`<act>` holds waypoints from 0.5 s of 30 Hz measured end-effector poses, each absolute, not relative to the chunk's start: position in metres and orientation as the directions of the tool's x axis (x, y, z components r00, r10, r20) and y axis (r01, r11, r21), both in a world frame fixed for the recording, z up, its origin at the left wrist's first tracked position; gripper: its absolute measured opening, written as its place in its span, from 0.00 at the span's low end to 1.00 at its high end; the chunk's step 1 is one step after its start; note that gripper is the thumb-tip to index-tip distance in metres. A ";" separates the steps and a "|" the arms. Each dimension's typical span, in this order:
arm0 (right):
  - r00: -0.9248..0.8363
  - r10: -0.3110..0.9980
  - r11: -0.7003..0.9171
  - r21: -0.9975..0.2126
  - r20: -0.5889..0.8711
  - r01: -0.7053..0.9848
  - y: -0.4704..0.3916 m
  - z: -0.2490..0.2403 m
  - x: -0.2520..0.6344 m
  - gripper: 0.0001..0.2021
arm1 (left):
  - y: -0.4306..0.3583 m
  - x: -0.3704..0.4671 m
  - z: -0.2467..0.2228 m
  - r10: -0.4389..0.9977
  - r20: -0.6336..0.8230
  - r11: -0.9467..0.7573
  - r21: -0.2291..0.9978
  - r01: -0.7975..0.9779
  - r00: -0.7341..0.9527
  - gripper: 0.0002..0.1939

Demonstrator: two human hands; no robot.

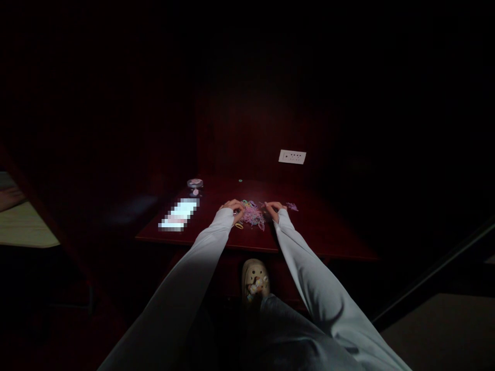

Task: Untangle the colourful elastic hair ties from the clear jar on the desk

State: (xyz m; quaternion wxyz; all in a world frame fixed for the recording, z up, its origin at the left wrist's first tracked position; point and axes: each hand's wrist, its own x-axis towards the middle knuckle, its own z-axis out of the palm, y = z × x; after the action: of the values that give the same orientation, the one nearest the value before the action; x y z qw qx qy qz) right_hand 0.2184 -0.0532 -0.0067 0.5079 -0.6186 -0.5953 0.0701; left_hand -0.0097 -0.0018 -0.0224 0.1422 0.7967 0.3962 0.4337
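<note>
A loose heap of small coloured elastic bands (253, 214), mostly pink and purple, lies on the dark red desk. My left hand (233, 206) rests at the heap's left side, fingers curled in with the thumb close to them; whatever is between them is hidden. At the right edge of the heap is my right hand (275, 208), its fingertips pinched together on something too small to make out. Just right of that hand sits a small bunch of purple bands (292, 206). One yellow band (239, 226) lies near my left wrist, and a single green band (240, 181) farther back.
On the left of the desk (328, 237) are a clear round container (195, 186) and a bright, blurred-out screen (180, 214). A white socket panel (292, 156) is on the back wall. Another person's hand (11, 197) shows beyond the left partition. Below the desk edge is a beige clog (255, 273).
</note>
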 end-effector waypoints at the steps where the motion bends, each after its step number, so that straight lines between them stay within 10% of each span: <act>1: 0.341 0.789 0.184 -0.726 0.511 0.663 -0.054 -0.004 0.228 0.27 | -0.002 -0.011 -0.020 0.772 0.569 -0.621 0.581 0.526 0.282 0.04; 8: 0.775 0.528 -0.307 -0.772 0.348 0.556 -0.073 0.010 0.302 0.22 | -0.011 -0.014 -0.007 0.872 0.490 -0.394 0.709 0.584 -0.006 0.07; 15: 0.627 0.631 -0.380 -0.523 0.457 0.763 -0.077 0.008 0.321 0.19 | -0.011 -0.022 -0.010 0.856 0.515 -0.456 0.720 0.523 0.037 0.05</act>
State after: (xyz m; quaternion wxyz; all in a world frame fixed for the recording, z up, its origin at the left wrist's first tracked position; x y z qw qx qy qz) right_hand 0.3210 -0.0775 0.0077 0.3633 -0.8256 -0.4221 -0.0907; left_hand -0.0223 -0.0110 -0.0096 0.1705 0.6995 0.4929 0.4886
